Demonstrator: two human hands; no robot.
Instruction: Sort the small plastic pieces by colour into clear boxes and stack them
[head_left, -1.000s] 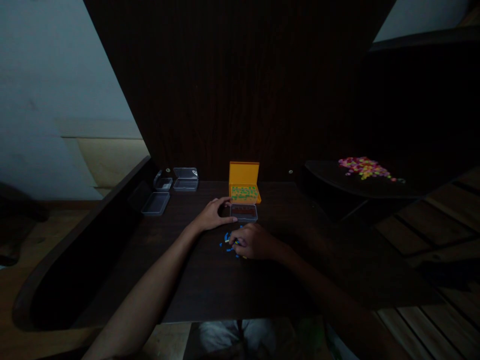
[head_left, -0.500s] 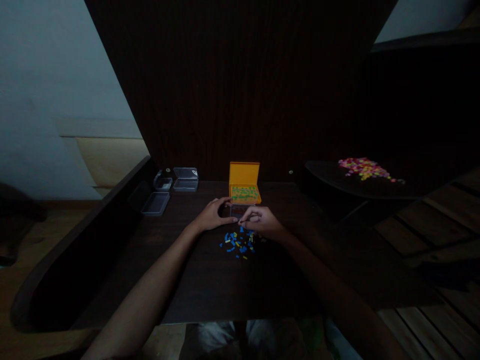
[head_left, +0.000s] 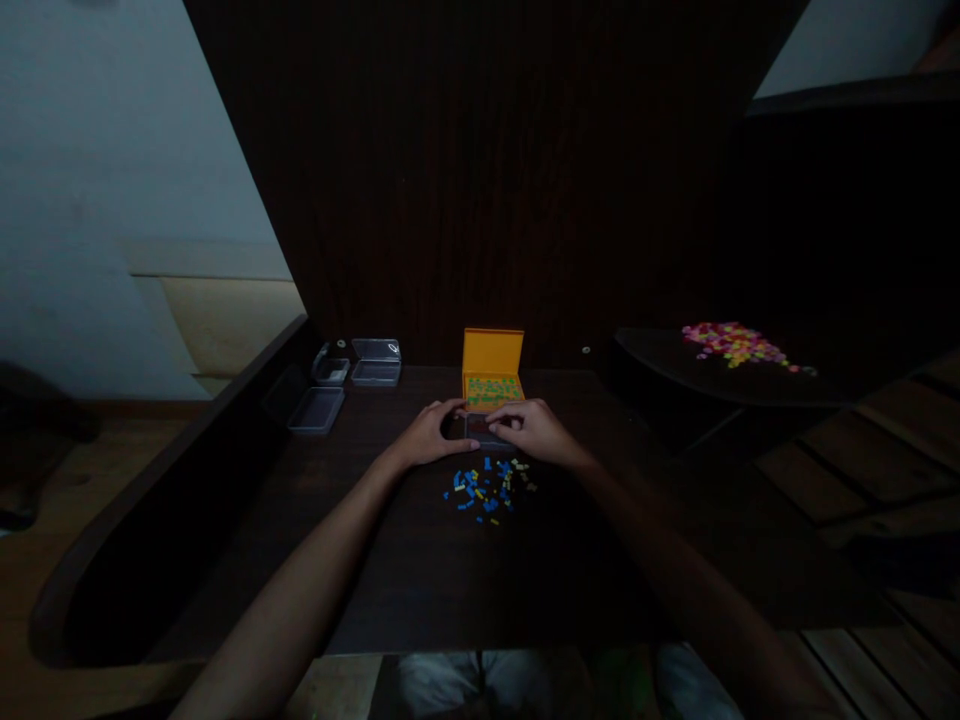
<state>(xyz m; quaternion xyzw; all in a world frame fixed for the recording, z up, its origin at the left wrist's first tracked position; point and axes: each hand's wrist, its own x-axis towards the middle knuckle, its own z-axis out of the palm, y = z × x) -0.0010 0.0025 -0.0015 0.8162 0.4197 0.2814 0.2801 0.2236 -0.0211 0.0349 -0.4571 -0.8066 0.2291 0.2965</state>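
On the dark wooden desk (head_left: 420,580), below frame centre, a clear rectangular plastic box (head_left: 478,429) is clasped by the left hand (head_left: 431,435), presumably for steadiness; the right hand's (head_left: 536,430) grip cannot be told.

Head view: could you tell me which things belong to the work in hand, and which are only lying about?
In use, it seems:
clear box between left hand and right hand
loose blue and yellow pieces

Lying about, probably:
yellow box with green pieces
other clear boxes, left
colourful pile, far right
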